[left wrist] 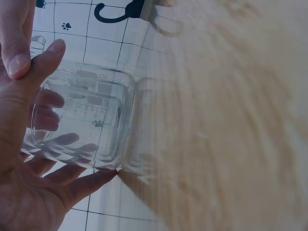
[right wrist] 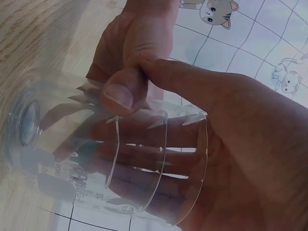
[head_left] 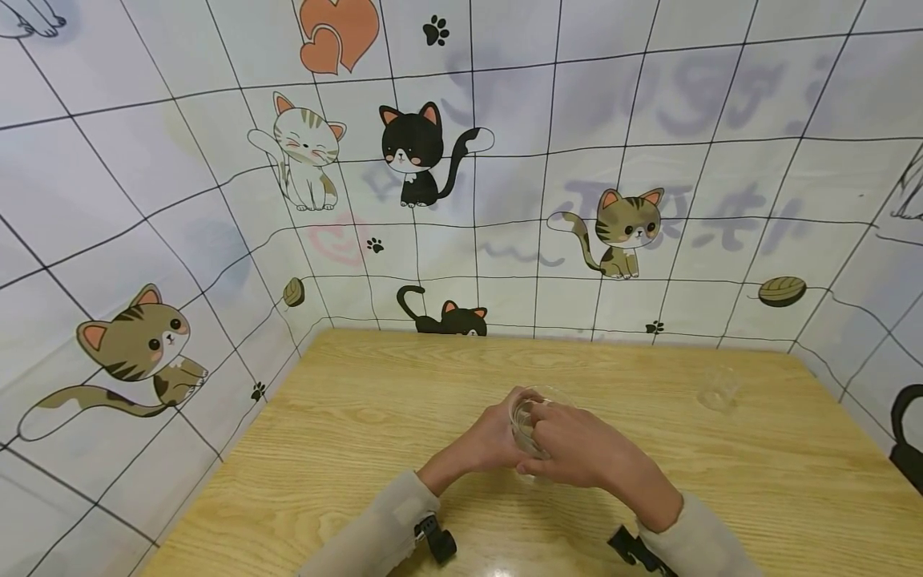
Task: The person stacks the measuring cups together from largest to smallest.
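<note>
A clear glass beaker [left wrist: 103, 120] with pale printed markings stands between both hands, its base close to the tabletop; whether they touch, I cannot tell. Several rims, one behind another, show in the right wrist view, as though smaller beakers sit inside it. My left hand [head_left: 496, 437] grips the beaker's side, fingers curled round the wall. Over the mouth is my right hand [head_left: 580, 445], its thumb outside and its fingers at the rim, seemingly reaching inside. Through the glass, fingers overlap [right wrist: 144, 154], so exactly which piece the right hand pinches is unclear.
Another clear glass vessel [head_left: 719, 389] stands toward the table's back right. The wooden table [head_left: 389, 377] meets cat-printed cloth walls [head_left: 519, 176] at the back and sides. A black strap-like object [head_left: 908, 437] is at the right edge.
</note>
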`<state>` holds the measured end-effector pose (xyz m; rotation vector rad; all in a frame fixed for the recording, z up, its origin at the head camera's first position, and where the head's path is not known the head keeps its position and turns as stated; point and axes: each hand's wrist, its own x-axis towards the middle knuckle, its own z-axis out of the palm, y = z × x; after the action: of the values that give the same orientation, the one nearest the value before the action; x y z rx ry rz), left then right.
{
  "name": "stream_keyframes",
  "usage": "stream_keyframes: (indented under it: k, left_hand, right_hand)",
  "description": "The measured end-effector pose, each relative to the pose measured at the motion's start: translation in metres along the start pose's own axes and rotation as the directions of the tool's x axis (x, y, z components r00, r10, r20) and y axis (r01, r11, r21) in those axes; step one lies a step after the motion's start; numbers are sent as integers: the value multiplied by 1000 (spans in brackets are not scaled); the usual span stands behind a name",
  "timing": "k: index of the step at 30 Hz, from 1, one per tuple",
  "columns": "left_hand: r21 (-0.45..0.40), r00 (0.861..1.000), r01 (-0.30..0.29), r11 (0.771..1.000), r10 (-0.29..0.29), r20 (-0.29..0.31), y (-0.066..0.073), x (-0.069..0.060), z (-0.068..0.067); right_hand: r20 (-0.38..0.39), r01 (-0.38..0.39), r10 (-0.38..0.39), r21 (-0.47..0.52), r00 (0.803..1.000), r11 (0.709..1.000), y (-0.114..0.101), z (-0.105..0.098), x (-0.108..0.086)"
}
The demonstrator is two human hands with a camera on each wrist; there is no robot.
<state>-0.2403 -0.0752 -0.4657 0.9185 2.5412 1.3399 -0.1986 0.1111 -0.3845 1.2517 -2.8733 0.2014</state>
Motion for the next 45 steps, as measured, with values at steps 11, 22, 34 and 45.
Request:
stream_keyframes:
  k: [11, 22, 34, 45]
  left_hand:
    - [-44, 999, 34, 998, -34, 13, 2, 0, -1]
    - [-69, 999, 36, 997, -36, 14, 2, 1, 4]
    - [-64, 998, 59, 996, -60, -10, 3, -2, 1]
    - [-45, 999, 50, 998, -51, -11, 4, -1, 2]
  right_hand:
    - [-115, 65, -57, 68, 992, 996, 10, -15, -5]
    - [-369, 5, 18, 61, 929, 998, 49, -46, -33]
    - [-502, -235, 282, 157, 818, 959, 127, -66, -85]
    - [-364, -494, 553, 248, 750, 833, 206, -44, -132]
